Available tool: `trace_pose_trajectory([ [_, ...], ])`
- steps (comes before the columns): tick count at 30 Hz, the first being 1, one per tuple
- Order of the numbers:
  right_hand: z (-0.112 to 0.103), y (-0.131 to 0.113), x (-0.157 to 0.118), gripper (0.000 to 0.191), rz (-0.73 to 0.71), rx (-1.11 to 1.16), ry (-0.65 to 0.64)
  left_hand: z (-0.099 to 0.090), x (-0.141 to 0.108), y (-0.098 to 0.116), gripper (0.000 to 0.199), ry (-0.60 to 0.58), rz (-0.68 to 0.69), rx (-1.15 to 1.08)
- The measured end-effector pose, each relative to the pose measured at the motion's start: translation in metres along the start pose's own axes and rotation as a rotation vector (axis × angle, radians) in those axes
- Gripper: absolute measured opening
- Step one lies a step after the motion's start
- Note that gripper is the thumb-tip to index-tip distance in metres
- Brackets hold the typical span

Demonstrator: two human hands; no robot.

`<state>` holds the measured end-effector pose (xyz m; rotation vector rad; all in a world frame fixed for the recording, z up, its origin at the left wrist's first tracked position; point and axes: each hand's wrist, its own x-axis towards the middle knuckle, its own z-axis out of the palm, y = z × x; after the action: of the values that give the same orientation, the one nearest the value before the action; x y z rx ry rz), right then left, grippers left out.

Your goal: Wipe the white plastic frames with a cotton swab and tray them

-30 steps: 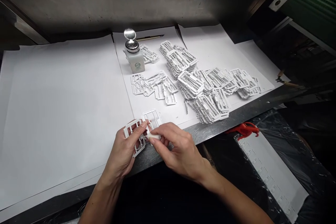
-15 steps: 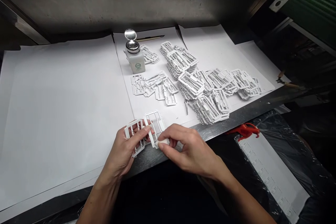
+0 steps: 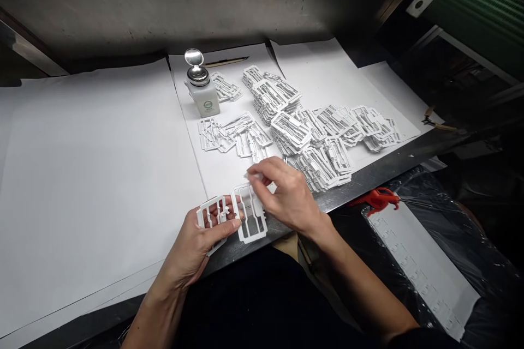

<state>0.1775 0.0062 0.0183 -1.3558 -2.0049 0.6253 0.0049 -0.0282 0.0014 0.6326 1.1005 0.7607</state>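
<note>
My left hand (image 3: 198, 237) is closed around white plastic part frames. One openwork frame (image 3: 207, 215) lies against the palm and fingers. A second white frame (image 3: 246, 232), with thin bars running down its length, is pinched by thumb and fingers and stands out to the right. Just above that frame's upper right side is my right hand (image 3: 284, 191), its thumb and fingers drawn together. A bit of a small white wad (image 3: 247, 176) shows at these fingertips; most of it is hidden by the fingers.
Beyond the hands lie stacked white frames (image 3: 290, 131) and a few loose ones (image 3: 210, 133). A pump bottle (image 3: 204, 95) with its metal lid up stands on white paper (image 3: 102, 147). Tweezers (image 3: 227, 61), pliers (image 3: 438, 122) and a red-handled tool (image 3: 379, 200) lie farther off.
My right hand has lifted from the second frame's lower edge to above its upper right side. That frame has tilted so its lower end comes toward me. The view has shifted slightly.
</note>
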Motion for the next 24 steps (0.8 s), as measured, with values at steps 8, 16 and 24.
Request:
trace_pose_trajectory([
  [8, -0.002, 0.000, -0.004, 0.017, 0.024, -0.050, -0.073, -0.001, 0.002, -0.005, 0.032, 0.084, 0.044, 0.063],
  [16, -0.017, 0.011, -0.011, 0.009, 0.241, -0.090, 0.020, -0.004, 0.000, -0.005, 0.032, 0.095, 0.048, 0.021],
  [24, -0.015, 0.021, -0.036, 0.012, 0.534, 0.308, -0.149, -0.006, 0.000, -0.001, 0.034, 0.101, 0.038, 0.026],
])
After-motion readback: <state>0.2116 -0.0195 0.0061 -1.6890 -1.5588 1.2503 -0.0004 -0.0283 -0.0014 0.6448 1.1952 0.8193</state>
